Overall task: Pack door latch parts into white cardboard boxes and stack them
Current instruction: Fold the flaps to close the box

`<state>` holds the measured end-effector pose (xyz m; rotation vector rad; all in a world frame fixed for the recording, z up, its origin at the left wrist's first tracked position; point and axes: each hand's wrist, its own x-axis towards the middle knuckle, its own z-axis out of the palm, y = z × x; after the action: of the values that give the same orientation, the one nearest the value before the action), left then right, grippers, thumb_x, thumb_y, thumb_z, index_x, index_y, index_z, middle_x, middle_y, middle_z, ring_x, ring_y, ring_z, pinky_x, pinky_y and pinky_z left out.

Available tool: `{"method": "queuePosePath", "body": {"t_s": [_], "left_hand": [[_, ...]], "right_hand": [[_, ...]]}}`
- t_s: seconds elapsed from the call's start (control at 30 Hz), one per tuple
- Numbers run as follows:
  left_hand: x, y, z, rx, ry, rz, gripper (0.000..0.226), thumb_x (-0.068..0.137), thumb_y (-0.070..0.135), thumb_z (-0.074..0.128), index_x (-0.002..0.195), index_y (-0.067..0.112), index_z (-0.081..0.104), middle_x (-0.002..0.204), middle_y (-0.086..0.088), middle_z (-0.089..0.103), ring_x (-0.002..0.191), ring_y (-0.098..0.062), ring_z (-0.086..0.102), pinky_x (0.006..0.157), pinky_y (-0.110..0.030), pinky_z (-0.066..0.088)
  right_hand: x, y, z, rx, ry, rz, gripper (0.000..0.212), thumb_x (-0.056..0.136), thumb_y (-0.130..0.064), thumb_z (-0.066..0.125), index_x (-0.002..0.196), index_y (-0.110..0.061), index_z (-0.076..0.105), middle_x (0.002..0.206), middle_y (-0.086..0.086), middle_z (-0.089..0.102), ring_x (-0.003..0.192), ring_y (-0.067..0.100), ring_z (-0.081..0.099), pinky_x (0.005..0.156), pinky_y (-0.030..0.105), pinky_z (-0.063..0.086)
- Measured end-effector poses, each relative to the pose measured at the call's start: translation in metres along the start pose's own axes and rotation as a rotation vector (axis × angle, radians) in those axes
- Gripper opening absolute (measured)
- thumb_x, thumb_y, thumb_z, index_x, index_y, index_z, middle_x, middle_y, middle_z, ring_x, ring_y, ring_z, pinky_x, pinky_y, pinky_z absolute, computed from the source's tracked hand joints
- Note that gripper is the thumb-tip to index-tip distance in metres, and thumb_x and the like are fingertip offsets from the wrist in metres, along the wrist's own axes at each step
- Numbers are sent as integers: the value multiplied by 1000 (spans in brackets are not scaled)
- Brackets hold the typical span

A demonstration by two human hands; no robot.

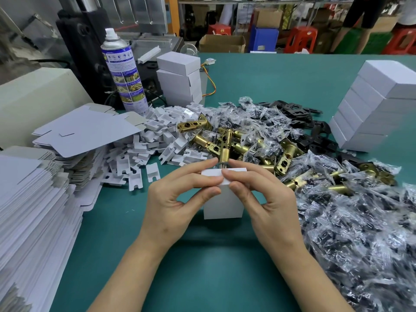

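A small white cardboard box (pixel 222 204) stands upright on the green table at the centre. A brass door latch (pixel 225 143) sticks up out of its top. My left hand (pixel 180 197) and my right hand (pixel 263 194) both pinch the box's top flaps around the latch. Behind it lies a pile of brass latches (pixel 247 145), white cardboard inserts (pixel 153 140) and clear bags of dark screws (pixel 360 221). Packed white boxes are stacked at the right (pixel 373 104) and at the back (pixel 180 79).
Flat unfolded box blanks (pixel 33 210) are piled along the left edge. A spray can (pixel 122 73) and a dark machine (pixel 85 41) stand at the back left. Black strike plates (pixel 315 129) lie by the right stack. Bare green table (pixel 202 266) lies in front of me.
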<state>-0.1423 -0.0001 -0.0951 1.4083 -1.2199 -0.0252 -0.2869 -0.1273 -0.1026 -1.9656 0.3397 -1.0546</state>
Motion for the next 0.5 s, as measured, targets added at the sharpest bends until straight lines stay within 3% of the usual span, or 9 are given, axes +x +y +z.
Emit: {"method": "queuePosePath", "body": {"t_s": [0.17,0.23,0.33,0.4,0.5], "left_hand": [[-2,-2,2,-40,11,-33,21,91,22,77,112,22,79,129,3,74,114,-11,73,95,-25,58],[-3,-2,4,-89,23,-105,27,90,25,77,116,32,78,124,10,76,111,-9,73,90,-19,57],[-2,-2,5,-136,118,-242,29,87,28,82,111,43,80,105,17,79,97,-3,74,83,-14,56],[0,-3,5,-215,235,-356,25,86,33,82,110,41,81,95,14,79,89,-2,73,81,-21,60],[2,-4,7,-406,386,-573,29,80,36,80,109,33,82,97,0,80,92,-13,75,74,-32,64]], "right_hand": [[1,-3,1,11,7,23,24,100,-24,67,123,-25,75,130,-12,68,127,13,63,98,38,55],[-1,-3,3,4,-12,60,42,98,-31,69,139,-33,62,136,-18,64,127,11,62,100,31,53],[-6,-4,8,-23,-50,201,88,82,-53,77,155,-45,30,144,-30,48,127,5,57,100,16,46],[-10,-4,13,-177,-104,218,108,72,-66,77,159,-42,18,150,-27,36,132,5,50,102,21,46],[-14,-8,26,-451,-147,173,115,72,-68,78,160,-36,13,151,-17,27,135,8,41,98,29,48]]}}
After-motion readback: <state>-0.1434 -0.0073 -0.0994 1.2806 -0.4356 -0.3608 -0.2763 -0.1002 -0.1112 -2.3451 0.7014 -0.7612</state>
